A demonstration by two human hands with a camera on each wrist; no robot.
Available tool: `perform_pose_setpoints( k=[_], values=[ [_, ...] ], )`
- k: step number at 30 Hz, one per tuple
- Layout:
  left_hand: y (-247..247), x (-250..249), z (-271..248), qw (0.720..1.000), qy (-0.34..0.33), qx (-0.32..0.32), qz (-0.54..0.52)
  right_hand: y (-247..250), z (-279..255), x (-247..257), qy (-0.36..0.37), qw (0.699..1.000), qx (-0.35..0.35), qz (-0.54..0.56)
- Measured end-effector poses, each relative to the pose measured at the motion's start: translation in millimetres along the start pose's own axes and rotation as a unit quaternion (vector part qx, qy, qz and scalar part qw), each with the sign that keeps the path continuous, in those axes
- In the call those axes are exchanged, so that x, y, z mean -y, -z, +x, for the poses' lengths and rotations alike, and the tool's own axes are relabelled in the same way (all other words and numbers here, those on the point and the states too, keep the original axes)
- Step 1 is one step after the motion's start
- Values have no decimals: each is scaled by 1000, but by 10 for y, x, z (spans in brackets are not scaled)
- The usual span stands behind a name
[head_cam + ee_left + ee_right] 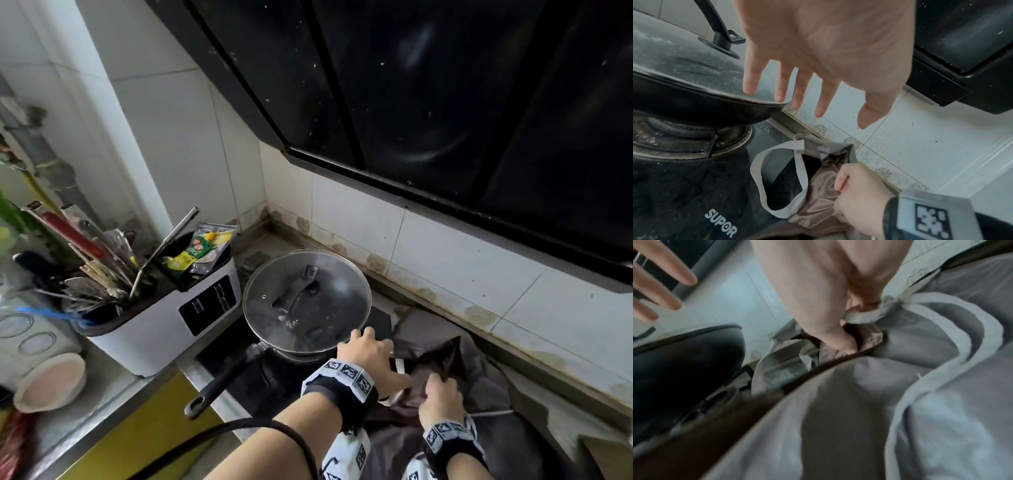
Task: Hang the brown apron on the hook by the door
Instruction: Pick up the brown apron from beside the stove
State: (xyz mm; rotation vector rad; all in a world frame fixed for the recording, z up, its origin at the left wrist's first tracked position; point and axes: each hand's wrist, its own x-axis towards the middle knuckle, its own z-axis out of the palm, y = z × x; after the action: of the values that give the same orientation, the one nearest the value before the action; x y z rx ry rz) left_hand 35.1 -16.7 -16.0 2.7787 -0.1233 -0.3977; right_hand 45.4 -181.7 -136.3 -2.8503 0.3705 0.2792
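The brown apron [445, 356] lies crumpled on the right side of the stove top, against the tiled wall. My right hand [440, 394] grips a fold of it; in the right wrist view the right hand [830, 318] pinches brown fabric together with a pale strap [863, 318]. In the left wrist view the apron [818, 199] shows a pale neck loop [799, 175] lying beside the right hand [857, 193]. My left hand [370, 351] hovers open with fingers spread, between the pan and the apron, holding nothing [818, 56]. No hook or door is in view.
A black pan with a glass lid [306, 301] sits on the left burner, its handle [219, 383] pointing toward me. A white utensil holder [164, 318] stands left of the stove [684, 186]. A black range hood [445, 102] hangs low overhead.
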Motion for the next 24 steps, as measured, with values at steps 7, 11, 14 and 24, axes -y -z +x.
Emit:
perform_pose_setpoints(
  k=[7,11,14,24],
  values=[
    [-22,-66,116,999,-10,25,25,583,-19,-20,82,964,-159,195],
    [-16,-118,192,999,-34,22,27,1077,-248,-21,158,930,-268,197],
    [24,-133,245,999,-49,12,2,1376,-518,-61,183,911,-324,177],
    [432,-181,298,984,-67,-70,-152,2268,-1707,24,199,859,-457,121]
  ],
)
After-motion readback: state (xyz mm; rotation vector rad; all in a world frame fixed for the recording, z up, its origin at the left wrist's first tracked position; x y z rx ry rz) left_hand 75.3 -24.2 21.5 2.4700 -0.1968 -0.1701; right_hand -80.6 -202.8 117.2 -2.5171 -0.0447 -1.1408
